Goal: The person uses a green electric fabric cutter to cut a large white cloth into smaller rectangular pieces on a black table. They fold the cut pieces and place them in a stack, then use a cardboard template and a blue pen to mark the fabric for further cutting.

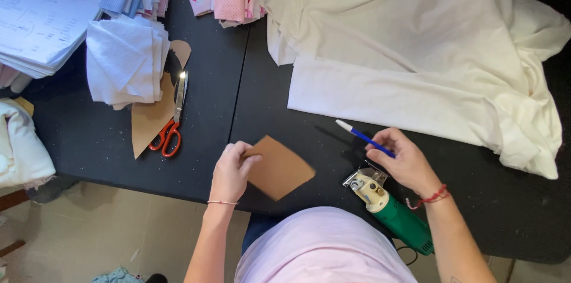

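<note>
- Seen from above, the person wears a pale lilac-pink top that fills the lower middle of the view, its fabric smooth and plain, without print.
- Both arms are bare from above the elbow down; no sleeves reach the forearms.
- A thin string bracelet, pinkish-red, circles the wrist of the left hand [231,171].
- A thicker red cord bracelet, knotted with loose ends showing, sits at the wrist of the right hand [404,161].
- A slim ring shows on one of the left hand's fingers [228,150].
- A small dark mark, possibly a tattoo, shows on the right forearm near the bottom edge; too small to tell.
- A strip of blue cloth, likely trousers, shows beneath the top.
</note>
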